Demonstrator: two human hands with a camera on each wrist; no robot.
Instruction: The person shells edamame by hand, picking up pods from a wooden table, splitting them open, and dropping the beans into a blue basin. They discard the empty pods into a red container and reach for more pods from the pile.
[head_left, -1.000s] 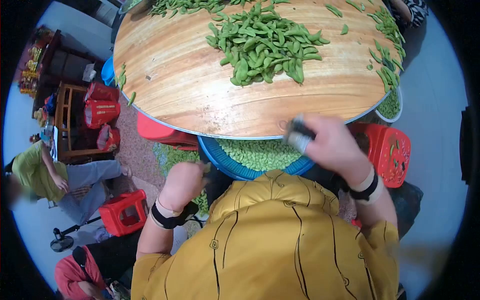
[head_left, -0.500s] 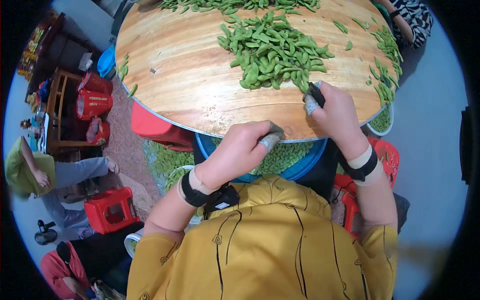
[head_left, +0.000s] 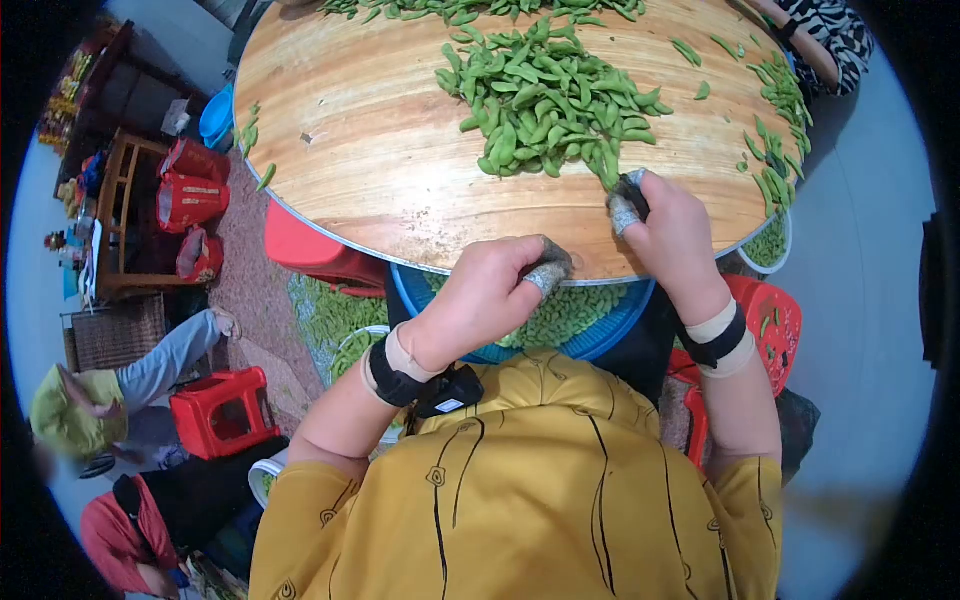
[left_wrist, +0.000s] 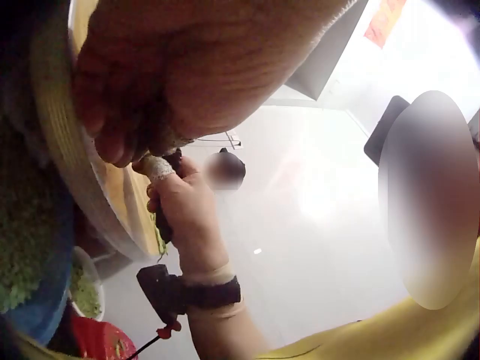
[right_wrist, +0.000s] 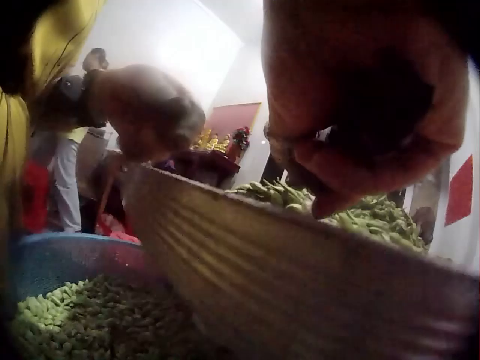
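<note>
Because the green pods [head_left: 545,100] are small and thin, each one should feel very light, I think. They lie in a loose heap on the round wooden counter [head_left: 350,170], back from its near rim. Their skins look smooth, so a pod may slide if it is damp, though I cannot see any wet. I would guess a pod bends a little but feels firm where the bumps are, and a hard squeeze could split it. The best place to take hold seems to be the flat sides near one tip, with a thumb and one finger. A pod at the heap's near edge looks easier to get than one deep inside.

The right hand [head_left: 672,240] is at that near edge. Its fingers are bent, and the tips seem to touch the end of a pod, but I cannot tell if they pinch it. The left hand [head_left: 490,290] is at the counter's rim, with its fingers curled in and the thumb close to them. I cannot tell if something is between them. Both thumbs wear grey wraps [head_left: 623,213], which may help with grip.

Below the rim, a blue tub [head_left: 636,312] holds loose pale beans [head_left: 560,328]. Beside it, on the right, is a red stool [head_left: 775,330].
</note>
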